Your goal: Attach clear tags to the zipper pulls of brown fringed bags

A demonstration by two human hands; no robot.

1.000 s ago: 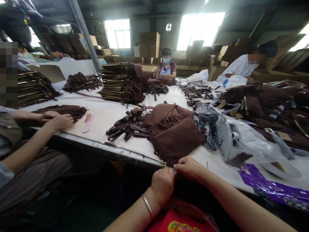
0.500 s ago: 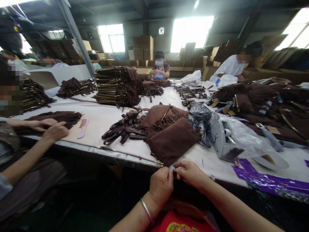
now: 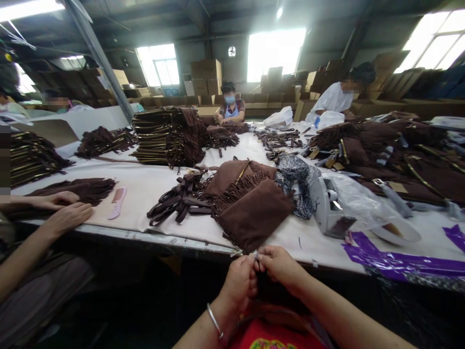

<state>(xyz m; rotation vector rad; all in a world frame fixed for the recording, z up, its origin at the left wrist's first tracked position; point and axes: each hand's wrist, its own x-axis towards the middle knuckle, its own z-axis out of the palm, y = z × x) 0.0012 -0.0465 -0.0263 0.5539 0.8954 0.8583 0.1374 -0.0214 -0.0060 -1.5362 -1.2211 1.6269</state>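
Note:
At the near table edge, my left hand (image 3: 240,281) and my right hand (image 3: 278,264) meet, fingers pinched together. Between the fingertips shows a tiny pale, shiny bit, too small to name. Directly beyond them lies a brown fringed bag (image 3: 256,213), its near corner reaching almost to my fingers. A gold zipper (image 3: 241,170) runs across the bag's upper part. Beside it on the left is a heap of dark brown straps (image 3: 181,201). Crumpled black-and-white patterned wrapping (image 3: 300,182) touches the bag's right side.
A tape dispenser (image 3: 327,208), clear plastic and purple film (image 3: 388,259) lie to the right. Brown bags (image 3: 392,155) are piled beyond. Stacked fringed pieces (image 3: 167,138) stand further back. A pink comb (image 3: 116,203) lies near a co-worker's hands (image 3: 69,213) at left.
My hands stay together at the table edge, the right fingers curled closer to the left. The view has shifted slightly. The co-worker's hands at left have moved a little along the brown fringe.

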